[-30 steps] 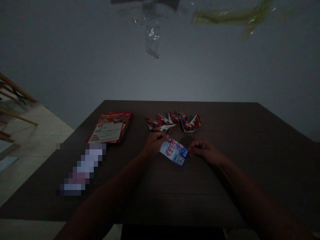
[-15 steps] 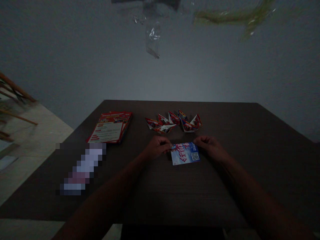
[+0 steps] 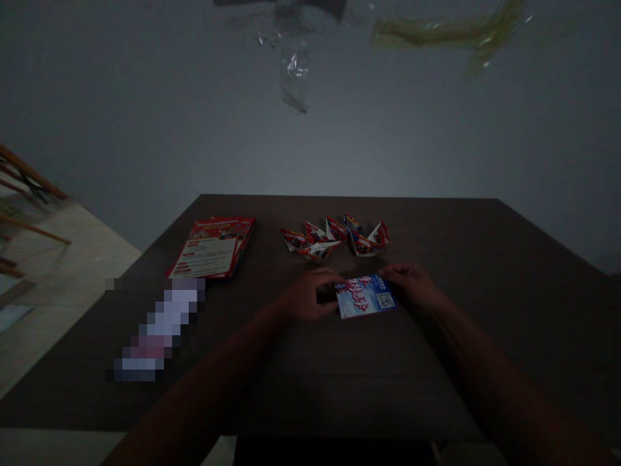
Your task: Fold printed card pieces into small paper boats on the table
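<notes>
A small folded paper leaflet [image 3: 365,296], blue and white with red lettering and a QR code, lies nearly flat in front of me. My left hand [image 3: 313,294] is at its left edge, fingertips at the upper corner and thumb lower down, with a dark gap between them. At the upper right corner, my right hand [image 3: 410,283] pinches the paper, its fingers curled. Just beyond the hands stand several folded paper boats, among them a red and white boat [image 3: 317,248] and a red and blue boat [image 3: 369,243].
A stack of red and white leaflets [image 3: 208,252] sits at the left on the dark wooden table [image 3: 310,375]. Nearer me is a pixelated oblong thing [image 3: 162,330]. A wall with tape [image 3: 436,32] rises behind the table. Wooden furniture legs [image 3: 33,171] show at far left.
My left hand has turned and spread its thumb and fingers wider along the leaflet's left edge. The leaflet and my right hand have shifted slightly to the right.
</notes>
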### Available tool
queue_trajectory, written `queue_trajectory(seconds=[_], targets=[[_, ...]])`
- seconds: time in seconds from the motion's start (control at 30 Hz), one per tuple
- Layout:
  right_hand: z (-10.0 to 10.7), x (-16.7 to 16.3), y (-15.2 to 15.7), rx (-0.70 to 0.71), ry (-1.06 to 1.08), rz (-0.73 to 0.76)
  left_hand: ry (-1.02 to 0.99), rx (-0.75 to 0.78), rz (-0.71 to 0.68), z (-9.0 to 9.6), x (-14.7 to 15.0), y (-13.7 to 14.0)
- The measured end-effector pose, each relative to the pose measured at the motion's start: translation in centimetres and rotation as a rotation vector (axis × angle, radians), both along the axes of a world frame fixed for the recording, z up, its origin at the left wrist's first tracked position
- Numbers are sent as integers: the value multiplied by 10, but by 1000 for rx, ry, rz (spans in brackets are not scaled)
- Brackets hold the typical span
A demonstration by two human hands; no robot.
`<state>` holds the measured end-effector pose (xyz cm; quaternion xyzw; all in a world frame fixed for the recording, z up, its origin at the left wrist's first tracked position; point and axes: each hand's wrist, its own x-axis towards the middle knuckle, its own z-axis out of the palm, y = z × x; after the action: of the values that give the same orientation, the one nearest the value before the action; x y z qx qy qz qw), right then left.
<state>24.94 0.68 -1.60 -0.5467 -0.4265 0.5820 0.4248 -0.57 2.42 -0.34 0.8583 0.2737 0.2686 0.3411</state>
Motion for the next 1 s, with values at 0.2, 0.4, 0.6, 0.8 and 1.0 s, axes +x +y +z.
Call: queue_trajectory(seconds=[0.2,0.4,0.6,0.8,1.0], targets=[[-3,-1,1,-29,27,3,-6,164,-7,0,2,-1],[-6,-8,-1,155,-274,-41,79,269,74,-13,2,6],[13,-17,-19,681,-693,-55,182,314,243,-16,-2,12],[19,-27,-33,1115,-870,104,224,350,287,-14,-1,11],[12,-40,-30,1176,-1031,436,263,346,279,-14,3,8]])
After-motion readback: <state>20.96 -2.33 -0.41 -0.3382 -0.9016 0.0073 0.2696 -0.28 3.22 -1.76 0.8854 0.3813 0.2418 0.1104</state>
